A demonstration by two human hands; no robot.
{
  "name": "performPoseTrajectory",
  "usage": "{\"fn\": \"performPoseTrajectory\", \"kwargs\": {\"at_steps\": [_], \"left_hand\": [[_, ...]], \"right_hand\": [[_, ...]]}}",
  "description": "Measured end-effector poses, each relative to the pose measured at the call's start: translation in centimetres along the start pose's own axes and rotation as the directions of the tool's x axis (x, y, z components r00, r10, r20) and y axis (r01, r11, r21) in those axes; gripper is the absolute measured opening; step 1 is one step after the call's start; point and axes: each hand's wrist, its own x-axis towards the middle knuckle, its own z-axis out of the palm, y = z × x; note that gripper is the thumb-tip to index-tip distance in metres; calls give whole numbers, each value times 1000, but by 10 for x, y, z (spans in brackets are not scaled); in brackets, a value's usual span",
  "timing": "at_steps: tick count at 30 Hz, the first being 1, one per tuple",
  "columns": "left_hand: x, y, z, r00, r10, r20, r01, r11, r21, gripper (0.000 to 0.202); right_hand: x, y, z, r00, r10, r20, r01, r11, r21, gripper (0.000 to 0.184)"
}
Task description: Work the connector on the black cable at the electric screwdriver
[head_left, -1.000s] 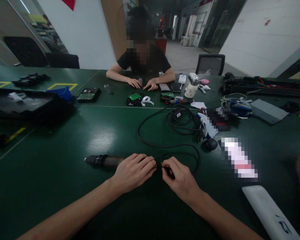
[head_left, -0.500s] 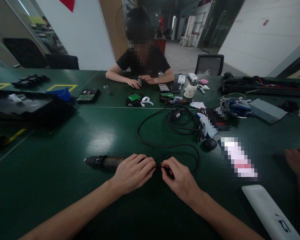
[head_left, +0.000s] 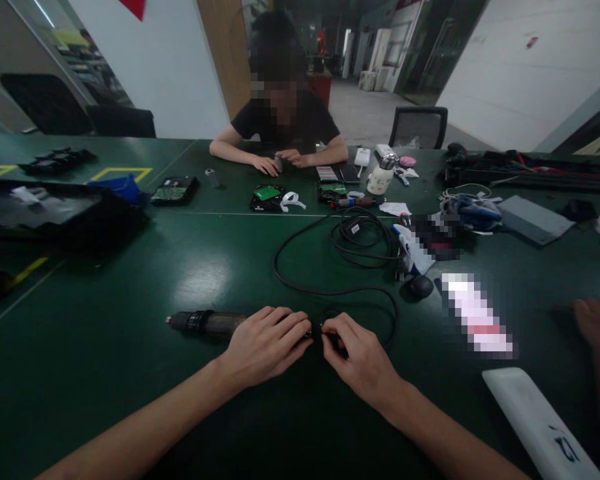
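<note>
My left hand is wrapped over the rear of an electric screwdriver, which lies on the green table with its tip pointing left. The tool's rear end peeks out beyond my fingers. Just to the right, my right hand pinches the end of a black power cable. Most of the plug is hidden by my fingers. A narrow gap separates the plug from the screwdriver's rear end. From my right hand the cable loops back to a coil in the table's middle.
Opposite sits a person handling a small cylinder. Opened drives with green boards lie near them. A black tray is at left. A computer mouse and white bar lie right, near another person's hand.
The cable plug, which met the screwdriver's rear end before, is now slightly apart from it. Both my hands have otherwise stayed nearly in place.
</note>
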Motion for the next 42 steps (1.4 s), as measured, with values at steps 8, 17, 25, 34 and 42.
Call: {"fn": "performPoseTrajectory", "kwargs": {"at_steps": [8, 17, 25, 34, 42], "left_hand": [[0, 0, 1, 1000, -7, -22, 7, 1000, 12, 19], [-1, -1, 1, 1000, 2, -12, -2, 1000, -2, 18], [-2, -2, 1, 1000, 29, -3, -29, 999, -23, 24], [-1, -1, 1, 999, 31, -14, -31, 999, -31, 26], [0, 0, 0, 1000, 11, -8, -12, 1000, -21, 23]], "right_hand": [[0, 0, 0, 1000, 1, 3, -1, 1000, -11, 12], [0, 1, 0, 1000, -9, 5, 9, 1000, -17, 12], [-1, 1, 1, 1000, 8, 10, -8, 1000, -11, 10], [0, 1, 0, 1000, -9, -26, 9, 1000, -13, 9], [0, -2, -1, 1000, -5, -25, 5, 1000, -1, 8]]}}
